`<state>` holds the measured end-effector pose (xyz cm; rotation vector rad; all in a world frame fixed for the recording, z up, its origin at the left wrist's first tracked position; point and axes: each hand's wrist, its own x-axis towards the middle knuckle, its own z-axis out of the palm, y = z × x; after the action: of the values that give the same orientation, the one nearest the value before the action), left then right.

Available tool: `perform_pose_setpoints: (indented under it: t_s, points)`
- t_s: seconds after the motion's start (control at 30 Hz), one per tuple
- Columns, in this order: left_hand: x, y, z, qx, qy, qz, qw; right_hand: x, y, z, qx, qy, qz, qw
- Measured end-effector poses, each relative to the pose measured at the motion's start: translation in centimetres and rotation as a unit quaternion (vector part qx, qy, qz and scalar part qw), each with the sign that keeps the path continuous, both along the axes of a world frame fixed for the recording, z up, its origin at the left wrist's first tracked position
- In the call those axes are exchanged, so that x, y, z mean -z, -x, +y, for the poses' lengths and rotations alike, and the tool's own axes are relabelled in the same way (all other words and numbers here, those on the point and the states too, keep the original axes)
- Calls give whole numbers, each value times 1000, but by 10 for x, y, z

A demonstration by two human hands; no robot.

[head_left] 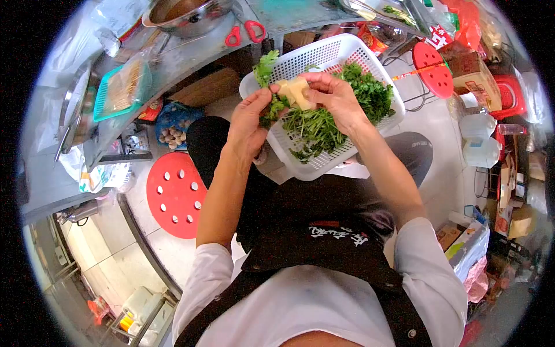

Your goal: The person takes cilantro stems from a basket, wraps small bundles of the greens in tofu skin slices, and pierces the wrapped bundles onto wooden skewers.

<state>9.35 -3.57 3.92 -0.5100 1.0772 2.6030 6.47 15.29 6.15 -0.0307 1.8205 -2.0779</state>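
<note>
Although the right hand (338, 103) covers its right end, a pale yellow piece (296, 92) shows between the 2 hands, above the far left part of a white basket (312, 169); what it is made of is hard to make out. The right thumb and fingers pinch it, their tips partly out of sight behind it. The left hand (250, 118) pinches a green sprig (266, 66) between thumb and fingers, with leaves sticking up past the fingertips and more below; its middle is hidden. Both forearms reach forward from white sleeves, wrists turned inward so that the fingertips nearly meet. The basket sits at the knees, just beyond a dark apron (300, 254). Leafy greens (324, 127) heaped inside hide much of its floor. To the left, the left arm covers the edge of 1 red stool (179, 196); a steel bowl (196, 20) is cut off at the top.
</note>
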Motion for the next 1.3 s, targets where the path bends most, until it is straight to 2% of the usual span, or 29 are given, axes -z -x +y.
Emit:
perform_pose_setpoints:
  t_s: [0.13, 0.3, 0.4, 0.53, 0.63, 0.73, 0.83, 0.9, 1.1, 1.2, 1.3]
  points:
    - [7, 4, -22, -23, -5, 21, 1000, -1, 3, 6, 55, -6, 8, 998]
    - [3, 9, -43, -30, -65, -15, 997, -2, 1, 10, 14, -49, -3, 999]
    - [7, 8, -43, -10, -56, -20, 998, 5, 1, 9, -14, -56, -29, 998]
    - [10, 0, -34, 14, -108, -27, 994, 10, 1, 6, -11, -62, -14, 998]
    - [7, -1, -29, 10, -121, -37, 992, 17, -1, 0, -19, -72, 23, 997]
    - [5, 5, -38, 11, -97, -3, 995, 37, -4, -8, -22, -152, 145, 977]
    - [2, 6, -48, 10, -94, 26, 995, 49, -22, -27, -100, -321, 189, 923]
    - [-1, 7, -48, 8, -94, 22, 995, 70, -40, -48, -141, -381, 266, 874]
    - [-6, 9, -41, 19, -97, 12, 995, 72, -71, -65, -308, -476, 468, 678]
    - [-6, 10, -39, 32, -122, 19, 992, 59, -71, -62, -275, -460, 518, 667]
    - [-8, 10, -36, 51, -130, 35, 990, 35, -62, -46, -258, -443, 390, 764]
